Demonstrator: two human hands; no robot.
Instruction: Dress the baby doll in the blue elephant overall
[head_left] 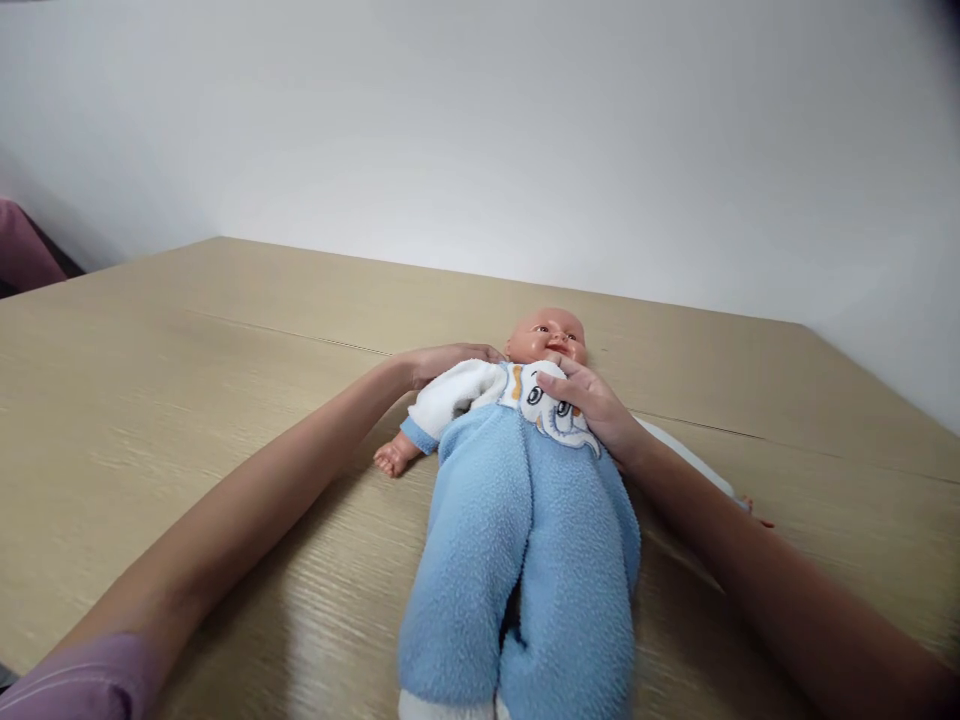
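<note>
A baby doll [555,335] lies on its back on the table with its feet toward me. It wears a fleecy blue and white outfit [480,500] with an elephant face on the chest. My left hand [456,360] reaches over the doll's shoulder on the left, fingers at its neck; the fingertips are hidden behind the white sleeve. On the other side, my right hand [589,398] closes on the front of the outfit just below the chin, thumb on the chest. The doll's hand [396,456] on the left rests on the tabletop.
A light wood-grain table [187,400] with a seam across it extends to a pale wall [450,130]. The doll's other white sleeve [686,455] stretches out to the right beyond my forearm. Mauve fabric [26,250] shows past the table's left edge.
</note>
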